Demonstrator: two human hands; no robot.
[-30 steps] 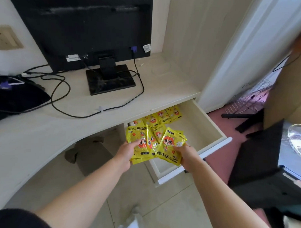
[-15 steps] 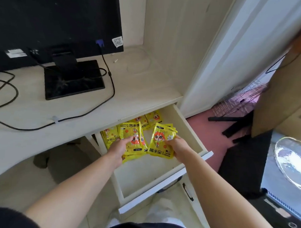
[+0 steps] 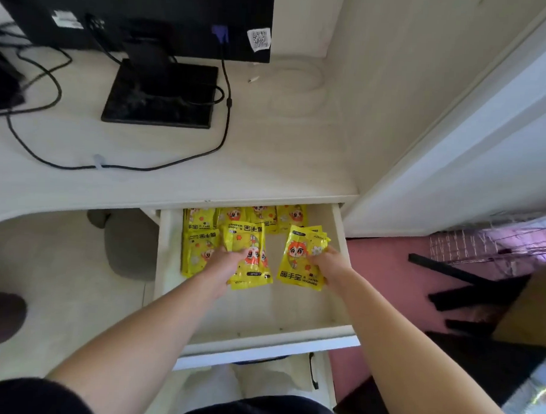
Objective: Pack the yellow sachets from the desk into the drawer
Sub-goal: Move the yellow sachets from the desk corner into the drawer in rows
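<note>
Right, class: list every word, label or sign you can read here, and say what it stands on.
"暖手宝": yellow foil sachet gripped by the right hand.
"HAND WARMER": same sachet, lower edge.
"暖手宝", upside down: yellow sachet stack held by the left hand.
White QR sticker on black monitor: no words.
White monitor label: too blurred.

Yellow sachets (image 3: 300, 260) with orange cartoon print, cream drawer (image 3: 271, 318), black monitor (image 3: 148, 13)

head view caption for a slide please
Left hand and right hand each hold yellow sachets in the open drawer.
</note>
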